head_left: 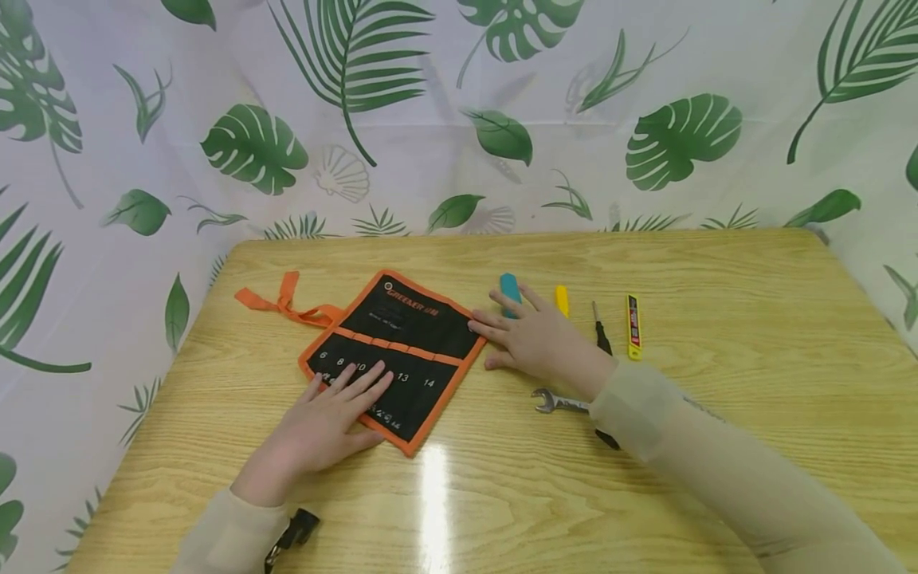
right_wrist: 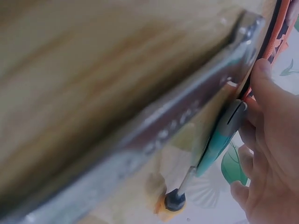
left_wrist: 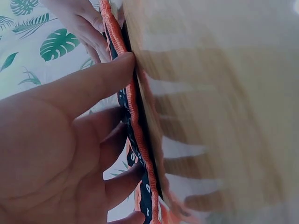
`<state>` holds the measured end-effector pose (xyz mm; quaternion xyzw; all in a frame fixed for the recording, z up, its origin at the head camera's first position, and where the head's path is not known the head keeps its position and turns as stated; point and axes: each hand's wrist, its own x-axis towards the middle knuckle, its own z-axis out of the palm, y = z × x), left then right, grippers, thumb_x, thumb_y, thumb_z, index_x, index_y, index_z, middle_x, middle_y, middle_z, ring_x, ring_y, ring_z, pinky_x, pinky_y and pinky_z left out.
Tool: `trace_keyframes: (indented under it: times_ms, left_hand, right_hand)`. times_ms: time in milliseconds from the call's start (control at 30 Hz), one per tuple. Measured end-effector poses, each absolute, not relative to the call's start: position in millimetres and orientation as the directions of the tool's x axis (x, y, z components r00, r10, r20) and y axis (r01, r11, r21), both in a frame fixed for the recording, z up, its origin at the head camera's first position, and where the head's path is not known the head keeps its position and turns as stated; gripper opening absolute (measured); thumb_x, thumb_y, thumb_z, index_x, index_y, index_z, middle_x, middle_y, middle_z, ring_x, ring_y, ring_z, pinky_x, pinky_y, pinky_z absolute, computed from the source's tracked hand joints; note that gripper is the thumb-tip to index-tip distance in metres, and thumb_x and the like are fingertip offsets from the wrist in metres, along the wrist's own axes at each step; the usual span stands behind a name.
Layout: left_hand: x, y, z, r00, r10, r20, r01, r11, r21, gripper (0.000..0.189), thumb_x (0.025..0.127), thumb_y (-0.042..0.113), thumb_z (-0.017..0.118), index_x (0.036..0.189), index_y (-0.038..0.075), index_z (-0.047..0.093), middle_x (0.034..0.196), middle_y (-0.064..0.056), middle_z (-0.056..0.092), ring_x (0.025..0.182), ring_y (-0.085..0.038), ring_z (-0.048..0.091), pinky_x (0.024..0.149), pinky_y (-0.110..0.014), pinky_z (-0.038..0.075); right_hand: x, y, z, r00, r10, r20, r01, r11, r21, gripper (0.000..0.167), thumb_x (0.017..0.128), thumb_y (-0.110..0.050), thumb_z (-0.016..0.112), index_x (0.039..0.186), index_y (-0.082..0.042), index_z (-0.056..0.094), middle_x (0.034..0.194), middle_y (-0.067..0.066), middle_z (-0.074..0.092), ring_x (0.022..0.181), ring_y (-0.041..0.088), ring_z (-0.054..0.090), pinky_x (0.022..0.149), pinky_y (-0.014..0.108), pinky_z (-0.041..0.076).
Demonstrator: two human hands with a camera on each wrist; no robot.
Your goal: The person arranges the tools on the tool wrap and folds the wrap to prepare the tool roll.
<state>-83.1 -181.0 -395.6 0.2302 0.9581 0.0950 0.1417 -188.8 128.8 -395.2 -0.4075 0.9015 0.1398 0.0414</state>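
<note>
A black tool pouch [head_left: 430,335] with orange edging and numbered pockets lies unfolded on the table. My left hand [head_left: 323,422] rests on its lower left part, fingers spread and fairly straight over the pockets; in the left wrist view the thumb touches the orange edging [left_wrist: 135,112]. At the pouch's right edge is my right hand [head_left: 534,339], fingers extended, with fingertips right at the border. Just behind those fingers lies a teal utility knife [head_left: 510,288]. An open-end wrench [head_left: 551,401] sits below the right wrist, partly hidden by the sleeve, and looms large in the right wrist view.
Right of the hand lie a yellow handle [head_left: 562,299], a screwdriver [head_left: 602,338] with a black grip, and a yellow flat case [head_left: 633,325]. An orange tie strap [head_left: 287,301] trails from the pouch's left side. A leaf-patterned cloth [head_left: 430,159] hangs behind the table.
</note>
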Motion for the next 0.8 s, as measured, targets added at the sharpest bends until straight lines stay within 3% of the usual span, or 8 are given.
trace_keyframes:
  times_ms: [500, 800]
  left_hand:
    - [-84.4, -188.3, -399.6, -0.864, 0.438, -0.247, 0.373, 0.888, 0.268, 0.073, 0.093, 0.045, 0.054, 0.154, 0.022, 0.021, 0.158, 0.007, 0.014, 0.143, -0.032, 0.015, 0.109, -0.063, 0.006]
    - [-83.7, -188.4, -394.5, -0.881, 0.391, -0.265, 0.331, 0.912, 0.242, 0.073, 0.095, 0.057, 0.044, 0.154, 0.02, 0.021, 0.158, 0.004, 0.014, 0.143, -0.033, 0.014, 0.109, -0.063, 0.001]
  right_hand:
    - [-177.2, 134.2, -398.2, -0.664, -0.722, -0.192, -0.747, 0.632, 0.206, 0.066, 0.097, -0.061, 0.029, 0.153, -0.027, 0.024, 0.155, -0.006, 0.025, 0.145, 0.027, 0.01, 0.114, 0.054, 0.008]
    - [-168.9, 134.7, -401.0, -0.657, -0.731, -0.185, -0.753, 0.625, 0.203, 0.066, 0.096, -0.062, 0.028, 0.153, -0.028, 0.024, 0.154, -0.005, 0.027, 0.145, 0.027, 0.01, 0.114, 0.053, 0.009]
